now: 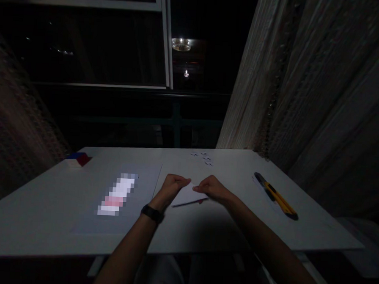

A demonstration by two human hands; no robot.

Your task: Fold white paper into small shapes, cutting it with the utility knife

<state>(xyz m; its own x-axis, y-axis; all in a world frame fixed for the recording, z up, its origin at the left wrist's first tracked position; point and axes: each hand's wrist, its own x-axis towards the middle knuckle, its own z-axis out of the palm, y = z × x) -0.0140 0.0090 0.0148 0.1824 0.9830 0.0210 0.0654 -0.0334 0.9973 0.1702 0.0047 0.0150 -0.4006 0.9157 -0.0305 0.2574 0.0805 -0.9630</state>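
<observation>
A small white piece of paper or card (pixel 186 196) with a dark lower edge is held just above the table between my two hands. My left hand (pixel 173 187), with a dark band on its wrist, pinches the upper left of it. From the other side my right hand (pixel 213 188) grips its upper right, thumb on top and a fingertip showing below the edge. Whether the paper is folded or a single layer I cannot tell in this dim light. To the left of my left hand lies a larger pale sheet (pixel 145 184), partly covered by a bright pixelated patch.
On the white table (pixel 235 229), a yellow and black utility knife (pixel 278 199) lies at the right. Several small pieces with dark marks (pixel 204 157) lie near the back edge. A blue, red and white cube (pixel 77 159) sits at far left. Curtains (pixel 253 77) hang beyond.
</observation>
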